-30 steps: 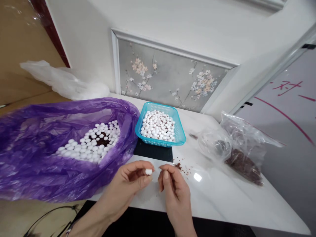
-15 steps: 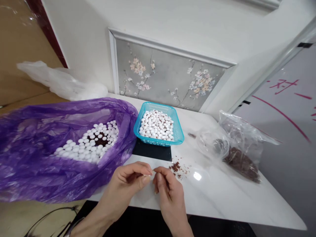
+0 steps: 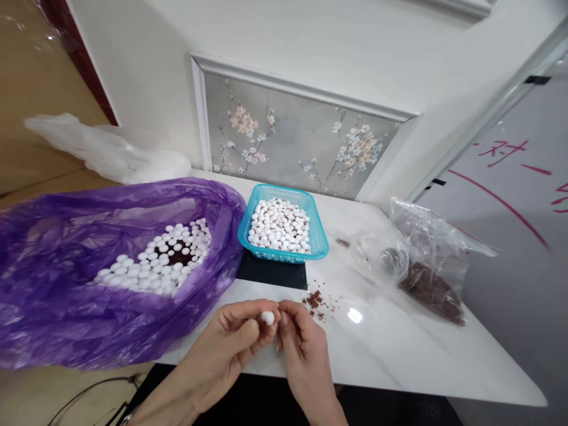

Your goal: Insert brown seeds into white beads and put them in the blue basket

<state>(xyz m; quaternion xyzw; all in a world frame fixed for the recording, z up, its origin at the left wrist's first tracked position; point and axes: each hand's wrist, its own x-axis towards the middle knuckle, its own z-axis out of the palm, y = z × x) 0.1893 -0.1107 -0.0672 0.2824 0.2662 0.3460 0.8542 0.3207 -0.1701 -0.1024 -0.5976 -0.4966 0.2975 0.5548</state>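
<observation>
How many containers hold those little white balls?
2 visible: the purple bag, left, and the blue basket beside it. What the whitish bag holds is unclear.

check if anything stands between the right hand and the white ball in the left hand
Partly, yes: the fingertips of the left hand, which grip the white ball, come between it and the right hand. No other object shows there.
</observation>
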